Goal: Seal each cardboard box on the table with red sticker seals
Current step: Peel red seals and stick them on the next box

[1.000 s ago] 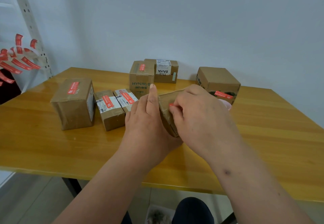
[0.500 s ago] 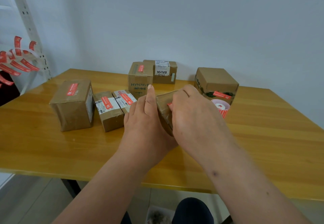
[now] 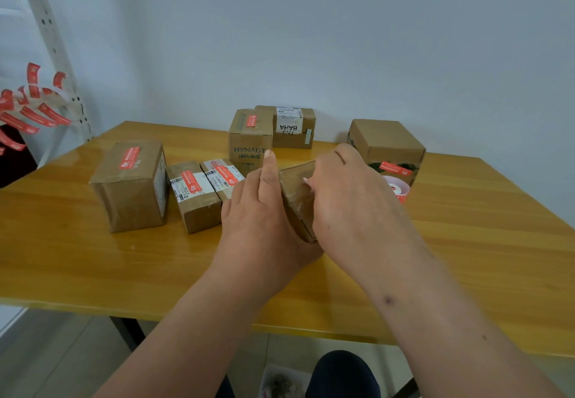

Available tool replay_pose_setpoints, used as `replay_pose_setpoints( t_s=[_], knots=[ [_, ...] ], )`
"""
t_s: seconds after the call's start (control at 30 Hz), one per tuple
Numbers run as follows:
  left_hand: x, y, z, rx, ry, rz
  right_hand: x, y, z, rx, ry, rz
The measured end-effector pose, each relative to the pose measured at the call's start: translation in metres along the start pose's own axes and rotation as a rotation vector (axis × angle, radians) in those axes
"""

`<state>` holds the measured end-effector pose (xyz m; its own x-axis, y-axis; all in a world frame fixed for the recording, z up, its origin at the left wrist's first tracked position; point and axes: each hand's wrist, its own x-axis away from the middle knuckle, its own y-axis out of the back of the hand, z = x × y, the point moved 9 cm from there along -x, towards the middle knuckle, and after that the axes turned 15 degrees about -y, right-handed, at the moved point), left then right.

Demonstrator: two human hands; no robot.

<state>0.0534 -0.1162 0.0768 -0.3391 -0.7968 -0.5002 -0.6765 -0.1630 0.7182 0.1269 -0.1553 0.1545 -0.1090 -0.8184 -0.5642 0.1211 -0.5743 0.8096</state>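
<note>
A small brown cardboard box (image 3: 297, 195) is held tilted above the wooden table (image 3: 93, 257) at the centre. My left hand (image 3: 261, 210) grips its left side, thumb pointing up. My right hand (image 3: 348, 192) lies over its top and right side, fingers pressed onto the top face. The sticker under those fingers is hidden. A roll of red sticker seals (image 3: 398, 190) sits just right of my right hand, partly hidden by it.
Several sealed boxes stand behind: a large one (image 3: 130, 186) at the left, two small ones (image 3: 196, 195) (image 3: 222, 176), a HYNAUT box (image 3: 249, 139), a BAHA box (image 3: 292, 126) and a cube box (image 3: 385, 148) at the right. Red stickers (image 3: 28, 111) hang from a rack at far left.
My right hand has slid leftward across the box top, and the red sticker edge seen earlier is covered. The roll of seals has come into view.
</note>
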Motion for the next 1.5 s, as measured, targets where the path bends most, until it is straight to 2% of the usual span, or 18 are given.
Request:
replay_pose_setpoints(
  t_s=[0.07, 0.13, 0.27, 0.57, 0.7, 0.8, 0.97, 1.13, 1.33, 1.43, 1.5],
  knots=[
    [0.001, 0.0, 0.0, -0.005, -0.013, -0.013, -0.005, -0.01, -0.005, 0.049, -0.047, 0.007],
    [0.001, 0.001, 0.0, -0.01, -0.016, -0.021, -0.009, -0.003, -0.012, 0.008, -0.118, -0.063],
    [0.001, 0.001, -0.001, -0.02, -0.006, -0.004, -0.003, -0.014, -0.024, -0.069, -0.148, 0.133],
    [0.001, 0.0, 0.0, -0.04, -0.003, -0.01, 0.0, -0.011, -0.026, -0.133, -0.15, 0.104],
    [0.0, -0.001, 0.001, -0.046, 0.003, -0.004, 0.002, -0.013, -0.021, -0.083, -0.103, 0.069],
    [0.0, 0.0, 0.004, -0.039, 0.015, 0.001, 0.007, -0.014, -0.023, -0.182, -0.123, 0.106],
    [-0.001, 0.0, 0.005, -0.034, 0.018, 0.003, 0.013, -0.011, -0.025, -0.285, -0.108, 0.027],
    [0.001, 0.001, 0.002, -0.047, 0.001, -0.01, 0.013, -0.007, -0.033, -0.255, -0.149, -0.057],
    [0.0, 0.001, 0.003, -0.052, -0.001, -0.02, 0.013, -0.01, -0.033, -0.162, -0.148, 0.013],
    [0.0, 0.001, 0.004, -0.054, -0.013, -0.026, 0.015, -0.009, -0.034, -0.24, -0.129, 0.053],
    [0.001, 0.001, 0.004, -0.06, -0.016, -0.03, 0.015, 0.0, -0.036, -0.36, -0.131, 0.002]
  ],
)
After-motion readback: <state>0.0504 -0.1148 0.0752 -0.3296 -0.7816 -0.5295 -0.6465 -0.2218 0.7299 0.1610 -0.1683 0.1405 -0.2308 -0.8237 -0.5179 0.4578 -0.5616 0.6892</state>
